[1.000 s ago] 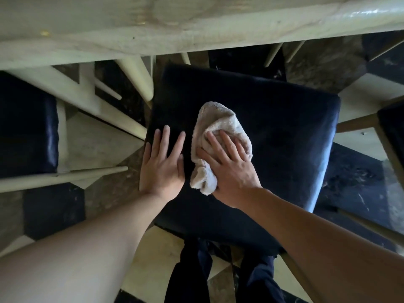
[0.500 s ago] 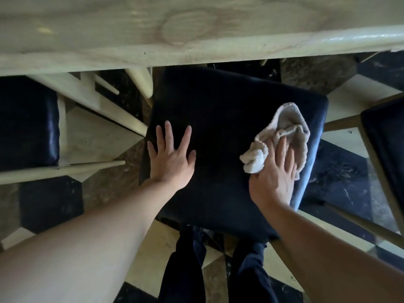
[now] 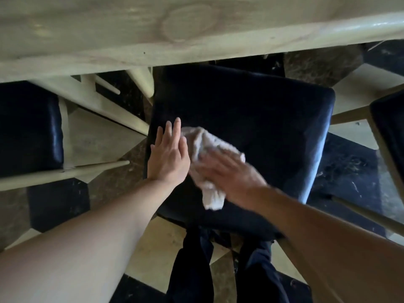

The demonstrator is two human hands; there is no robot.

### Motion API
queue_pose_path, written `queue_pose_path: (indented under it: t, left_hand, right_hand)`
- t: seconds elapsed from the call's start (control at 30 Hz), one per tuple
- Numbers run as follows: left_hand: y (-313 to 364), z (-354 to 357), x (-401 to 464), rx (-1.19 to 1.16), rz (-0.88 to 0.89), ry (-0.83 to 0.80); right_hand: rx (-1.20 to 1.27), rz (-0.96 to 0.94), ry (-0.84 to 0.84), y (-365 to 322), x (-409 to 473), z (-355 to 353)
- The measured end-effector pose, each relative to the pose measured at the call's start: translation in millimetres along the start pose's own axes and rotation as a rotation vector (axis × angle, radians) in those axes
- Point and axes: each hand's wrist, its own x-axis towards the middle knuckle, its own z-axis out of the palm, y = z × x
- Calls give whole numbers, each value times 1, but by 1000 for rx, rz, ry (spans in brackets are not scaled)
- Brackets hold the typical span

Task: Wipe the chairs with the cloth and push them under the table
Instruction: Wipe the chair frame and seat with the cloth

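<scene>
Right hand (image 3: 231, 176) pressing cloth (image 3: 209, 154) flat, blurred, touching braced flat left hand (image 3: 168, 154); unwiped seat (image 3: 262, 119) lying rightward.

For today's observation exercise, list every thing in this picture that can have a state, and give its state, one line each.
cloth: crumpled, lying on the middle chair seat under the right hand
right hand: blurred, pressing the cloth
left hand: flat on the seat, fingers straight
middle chair: mostly out from under the table
</scene>
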Motion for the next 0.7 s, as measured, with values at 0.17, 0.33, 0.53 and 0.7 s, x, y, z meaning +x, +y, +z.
queue_pose_path:
  t: [0.17, 0.33, 0.53, 0.7]
  left_hand:
    - [1, 5, -2, 38, 11, -37]
    - [2, 4, -2, 170, 28, -57]
    - [10, 4, -3, 337, -50, -152]
    - [41, 22, -15, 346, -40, -158]
  right_hand:
    - [112, 340, 220, 85, 11, -47]
    - [226, 764, 325, 124, -8, -61]
    - [249, 933, 406, 48, -18, -29]
    - [409, 987, 246, -56, -59, 14]
